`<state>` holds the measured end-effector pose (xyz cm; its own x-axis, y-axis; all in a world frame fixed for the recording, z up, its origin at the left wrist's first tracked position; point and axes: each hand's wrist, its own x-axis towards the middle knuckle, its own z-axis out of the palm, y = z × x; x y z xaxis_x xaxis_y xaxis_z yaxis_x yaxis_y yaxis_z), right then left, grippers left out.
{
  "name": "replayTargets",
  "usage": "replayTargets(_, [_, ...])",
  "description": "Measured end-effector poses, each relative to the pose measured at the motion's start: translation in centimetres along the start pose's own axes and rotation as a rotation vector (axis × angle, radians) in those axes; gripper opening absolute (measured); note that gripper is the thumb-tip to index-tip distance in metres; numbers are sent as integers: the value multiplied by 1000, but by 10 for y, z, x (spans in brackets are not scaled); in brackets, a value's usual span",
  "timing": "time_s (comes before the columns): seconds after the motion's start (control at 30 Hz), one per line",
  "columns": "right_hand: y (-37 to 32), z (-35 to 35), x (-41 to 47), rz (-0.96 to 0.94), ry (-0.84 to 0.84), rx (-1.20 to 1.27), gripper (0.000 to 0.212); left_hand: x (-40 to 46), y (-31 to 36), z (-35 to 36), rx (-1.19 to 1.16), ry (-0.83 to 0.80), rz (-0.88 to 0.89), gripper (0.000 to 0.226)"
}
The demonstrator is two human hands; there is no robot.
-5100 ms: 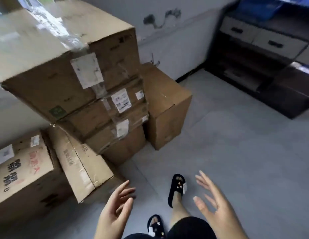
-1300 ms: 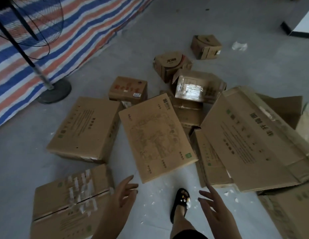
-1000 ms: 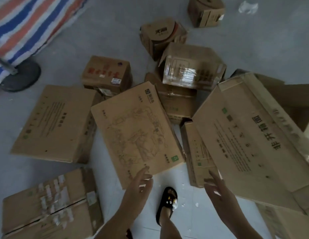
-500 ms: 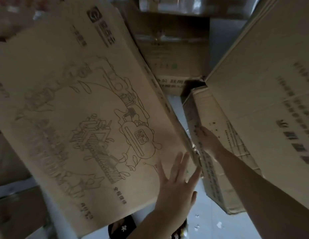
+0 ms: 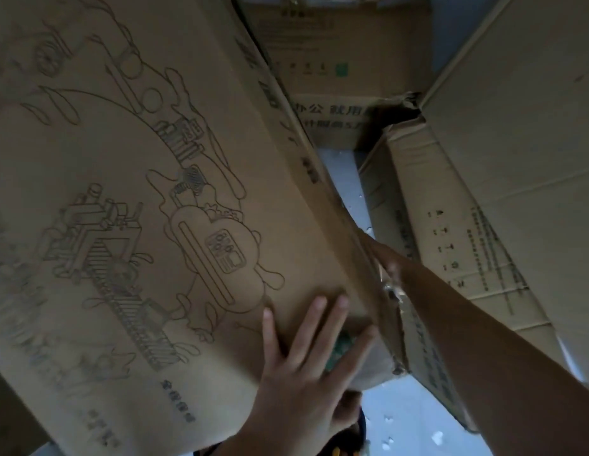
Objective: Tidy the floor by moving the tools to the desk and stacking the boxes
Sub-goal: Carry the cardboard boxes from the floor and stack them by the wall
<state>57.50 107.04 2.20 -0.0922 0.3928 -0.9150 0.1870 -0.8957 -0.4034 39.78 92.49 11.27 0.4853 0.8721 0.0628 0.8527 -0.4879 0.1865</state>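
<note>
A big flat cardboard box (image 5: pixel 155 192) printed with a line drawing fills the left and middle of the head view. It is tilted and close to the camera. My left hand (image 5: pixel 303 373) lies flat on its near right corner, fingers straight and spread, with the thumb below the corner's edge. My right hand (image 5: pixel 385 261) reaches along the box's right side, and its fingertips are hidden against that side. No tools are visible.
A narrow box (image 5: pixel 434 241) stands on edge just right of my right arm. A larger box (image 5: pixel 523 110) leans over it at the upper right. Another box (image 5: pixel 336 60) with a green mark lies behind. Pale floor (image 5: pixel 415 419) with white scraps shows between them.
I have bent closer to the illustrated box. My left hand has slid onto its near corner, and my right hand has moved from the narrow box's edge to the illustrated box's side.
</note>
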Motion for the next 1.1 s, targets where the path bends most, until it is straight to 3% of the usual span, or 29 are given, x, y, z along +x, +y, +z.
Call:
replayTargets(0.07, [-2, 0, -27, 29, -52, 44, 40, -10, -3, -24, -46, 56, -61, 102])
replayTargets(0.17, [-10, 0, -76, -37, -111, 171, 39, -27, -10, -79, -190, 113, -209, 83])
replayTargets(0.33, [-55, 36, -175, -172, -97, 333, 36, -47, -2, -175, -628, -60, -647, 81])
replayTargets(0.4, [-72, 58, -213, -201, -133, 391, 34, -44, 0, -209, -842, 79, -817, 83])
replayTargets(0.5, [-98, 90, -263, -245, -150, 293, 32, -24, -21, -264, -1187, 368, -1378, 83])
replayTargets(0.6, [-117, 131, -304, -273, -139, 193, 39, -32, -49, -302, -1254, 578, -1715, 55])
replayTargets(0.67, [-129, 159, -329, -327, -112, 184, 45, -40, -63, -332, -1371, 625, -1768, 37])
replayTargets(0.77, [-147, 188, -366, -418, -87, 156, 46, -55, -72, -380, -1491, 666, -1701, 30])
replayTargets(1.1, [-144, 203, -556, -505, -50, -40, 39, -127, 18, -515, -1582, 772, -1760, 39])
